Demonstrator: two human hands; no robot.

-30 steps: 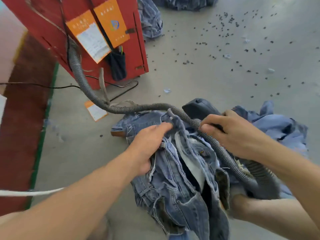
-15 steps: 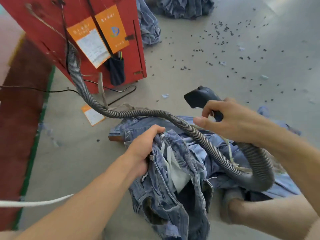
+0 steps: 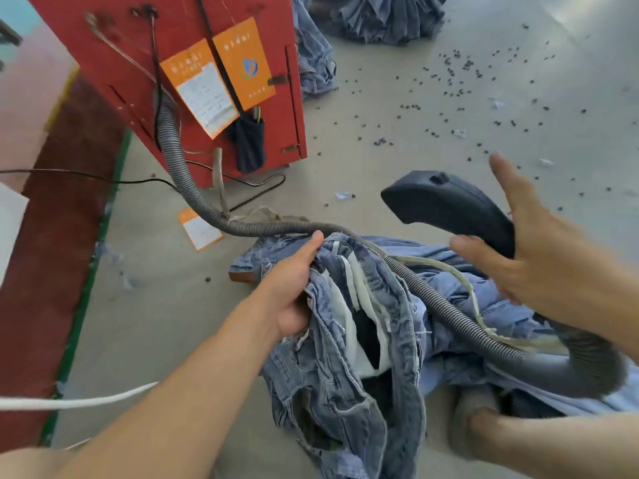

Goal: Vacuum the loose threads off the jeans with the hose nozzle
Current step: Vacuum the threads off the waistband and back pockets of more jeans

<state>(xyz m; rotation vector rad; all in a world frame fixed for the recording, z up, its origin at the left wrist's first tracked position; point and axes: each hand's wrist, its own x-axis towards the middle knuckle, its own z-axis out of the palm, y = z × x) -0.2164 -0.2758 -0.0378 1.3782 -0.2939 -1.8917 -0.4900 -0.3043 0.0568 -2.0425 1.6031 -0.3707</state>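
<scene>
Your left hand [image 3: 294, 288] has its grip bunched on the waistband of the faded blue denim jeans [image 3: 349, 368], which hang crumpled from it down toward the grey concrete floor [image 3: 397, 140], over more pale blue denim lying there. Denim is soft and floppy with some weight, so it'll sag and fold; I'd keep hold at the stiff waistband seam and pull it taut before the nozzle touches. Your right hand [image 3: 539, 261] is spread wide, fingers straight, palm against the rear of the dark grey moulded plastic nozzle [image 3: 446, 205], not wrapped round it, so that looks insecure; close round the neck. The nozzle is rigid and light, held above the jeans, not touching them. The one grey ribbed flexible hose [image 3: 415, 281] drapes across the jeans and will tug sideways. One hose, one nozzle, two hands. Far: one red cabinet [image 3: 193, 25] carrying two orange tags [image 3: 221, 77], another denim heap [image 3: 380, 15], many small dark scraps scattered, uncounted.
</scene>
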